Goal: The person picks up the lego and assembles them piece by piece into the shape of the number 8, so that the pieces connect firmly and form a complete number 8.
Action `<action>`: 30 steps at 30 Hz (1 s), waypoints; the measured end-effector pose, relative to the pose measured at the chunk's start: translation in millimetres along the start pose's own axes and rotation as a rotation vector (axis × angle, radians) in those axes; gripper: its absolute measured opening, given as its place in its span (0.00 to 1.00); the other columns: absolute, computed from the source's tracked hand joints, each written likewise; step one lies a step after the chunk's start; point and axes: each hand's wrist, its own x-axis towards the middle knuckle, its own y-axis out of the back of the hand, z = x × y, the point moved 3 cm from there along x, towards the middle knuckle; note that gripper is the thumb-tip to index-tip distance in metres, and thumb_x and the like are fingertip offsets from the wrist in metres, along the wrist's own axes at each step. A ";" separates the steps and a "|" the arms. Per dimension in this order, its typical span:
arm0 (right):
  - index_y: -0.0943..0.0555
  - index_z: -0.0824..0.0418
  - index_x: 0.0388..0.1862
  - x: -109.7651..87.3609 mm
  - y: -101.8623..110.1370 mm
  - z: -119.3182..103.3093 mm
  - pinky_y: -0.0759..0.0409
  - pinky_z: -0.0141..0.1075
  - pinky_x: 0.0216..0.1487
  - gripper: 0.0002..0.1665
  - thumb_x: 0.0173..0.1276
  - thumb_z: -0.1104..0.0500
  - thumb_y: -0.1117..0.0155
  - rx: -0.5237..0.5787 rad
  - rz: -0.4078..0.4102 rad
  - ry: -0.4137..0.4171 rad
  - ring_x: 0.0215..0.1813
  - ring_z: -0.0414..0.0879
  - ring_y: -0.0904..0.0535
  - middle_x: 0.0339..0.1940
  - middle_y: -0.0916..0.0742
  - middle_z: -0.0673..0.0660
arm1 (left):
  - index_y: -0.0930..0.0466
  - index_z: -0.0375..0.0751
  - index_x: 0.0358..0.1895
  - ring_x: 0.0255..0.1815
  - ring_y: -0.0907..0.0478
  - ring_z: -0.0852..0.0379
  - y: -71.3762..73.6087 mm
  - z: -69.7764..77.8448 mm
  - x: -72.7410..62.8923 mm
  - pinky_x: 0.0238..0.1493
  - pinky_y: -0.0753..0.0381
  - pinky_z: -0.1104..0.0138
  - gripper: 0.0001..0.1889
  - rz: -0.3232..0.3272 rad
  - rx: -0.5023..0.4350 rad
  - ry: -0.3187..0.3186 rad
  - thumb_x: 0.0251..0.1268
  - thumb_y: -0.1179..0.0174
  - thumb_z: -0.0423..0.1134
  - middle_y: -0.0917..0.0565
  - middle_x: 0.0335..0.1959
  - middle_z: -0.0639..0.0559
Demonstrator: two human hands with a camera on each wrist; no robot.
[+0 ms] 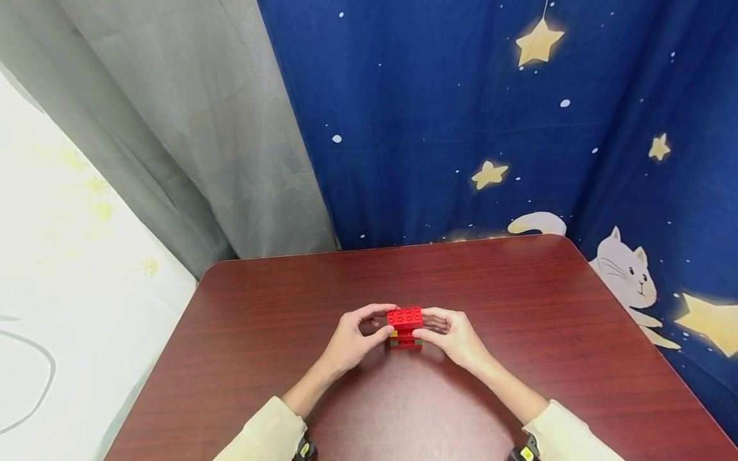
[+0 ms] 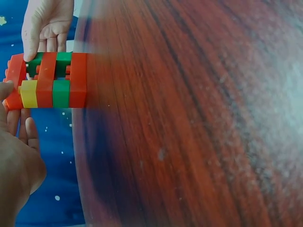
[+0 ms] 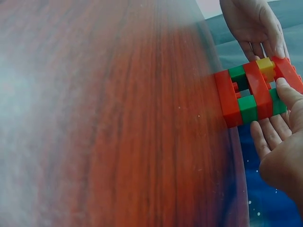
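A small tower of toy building blocks stands on the table between both hands. Its top is a long red block (image 1: pixel 405 317) with studs upward, slightly tilted in the wrist views. Beneath it sit a yellow block (image 2: pixel 29 94) on the left and a green block (image 3: pixel 278 102) on the right. A middle red block (image 3: pixel 258 90) rests on two more green blocks, above a bottom red block (image 3: pixel 228 100). My left hand (image 1: pixel 352 336) pinches the top red block's left end, thumb in front. My right hand (image 1: pixel 461 339) grips the tower's upper right, its thumb by the top red block and green block.
The dark red-brown wooden table (image 1: pixel 277 307) has rounded far corners. Behind it hang a grey curtain (image 1: pixel 219 128) and a blue curtain (image 1: pixel 415 128) with stars and a white cat. A pale patterned cloth (image 1: pixel 69 288) is at the left.
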 end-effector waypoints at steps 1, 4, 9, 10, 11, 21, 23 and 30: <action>0.13 0.66 0.59 -0.1 -0.1 -0.2 0.15 0.33 0.57 0.25 0.65 0.62 0.19 0.001 -0.001 0.002 0.55 0.52 0.10 0.53 0.09 0.60 | 0.14 0.53 0.64 0.50 0.14 0.46 0.1 -0.3 -0.1 0.53 0.13 0.55 0.21 -0.002 0.003 0.003 0.69 0.26 0.37 0.11 0.55 0.58; 0.14 0.66 0.60 -0.4 -0.7 0.0 0.15 0.32 0.57 0.25 0.65 0.62 0.19 0.007 -0.005 0.007 0.55 0.52 0.10 0.53 0.09 0.60 | 0.14 0.54 0.64 0.50 0.15 0.48 0.1 -1.3 -0.2 0.52 0.13 0.57 0.21 -0.007 0.009 0.007 0.70 0.26 0.38 0.11 0.55 0.58; 0.14 0.67 0.59 -1.4 -1.1 -0.1 0.15 0.31 0.56 0.24 0.66 0.63 0.20 0.015 0.000 0.012 0.55 0.52 0.10 0.53 0.09 0.61 | 0.14 0.54 0.64 0.49 0.14 0.48 0.3 0.2 -0.5 0.50 0.12 0.57 0.21 -0.011 0.021 -0.010 0.70 0.26 0.38 0.11 0.54 0.58; 0.14 0.66 0.59 -1.5 -1.0 -0.2 0.16 0.31 0.56 0.24 0.66 0.63 0.20 0.015 0.002 0.013 0.55 0.52 0.10 0.52 0.08 0.61 | 0.14 0.54 0.64 0.48 0.14 0.48 0.3 0.4 -0.5 0.49 0.12 0.58 0.21 -0.011 0.020 -0.016 0.70 0.26 0.37 0.11 0.54 0.58; 0.14 0.66 0.59 -1.6 -1.0 -0.3 0.15 0.31 0.55 0.24 0.66 0.63 0.20 0.014 0.004 0.015 0.55 0.52 0.10 0.52 0.08 0.61 | 0.14 0.53 0.64 0.48 0.13 0.47 0.3 0.5 -0.5 0.48 0.12 0.58 0.21 -0.010 0.019 -0.024 0.70 0.26 0.37 0.11 0.53 0.57; 0.14 0.66 0.59 -2.3 -0.9 -2.1 0.16 0.30 0.55 0.23 0.66 0.62 0.20 0.007 0.007 0.017 0.55 0.52 0.10 0.52 0.08 0.60 | 0.14 0.47 0.64 0.43 0.12 0.47 -1.5 1.4 -1.2 0.43 0.12 0.60 0.23 0.013 0.026 -0.085 0.66 0.26 0.31 0.10 0.52 0.52; 0.14 0.66 0.59 -2.4 -0.8 -2.3 0.16 0.30 0.55 0.23 0.66 0.63 0.20 0.014 0.004 0.017 0.55 0.53 0.10 0.52 0.08 0.61 | 0.14 0.45 0.64 0.43 0.12 0.46 -2.0 0.6 -1.0 0.43 0.11 0.59 0.23 0.016 0.026 -0.087 0.66 0.26 0.31 0.10 0.52 0.51; 0.15 0.66 0.61 -2.4 -0.8 -0.8 0.15 0.32 0.56 0.25 0.66 0.63 0.20 0.041 -0.013 0.019 0.56 0.54 0.11 0.54 0.09 0.62 | 0.14 0.48 0.64 0.44 0.12 0.47 -1.8 -2.6 -0.6 0.46 0.11 0.59 0.22 0.006 0.032 -0.073 0.67 0.26 0.34 0.10 0.52 0.55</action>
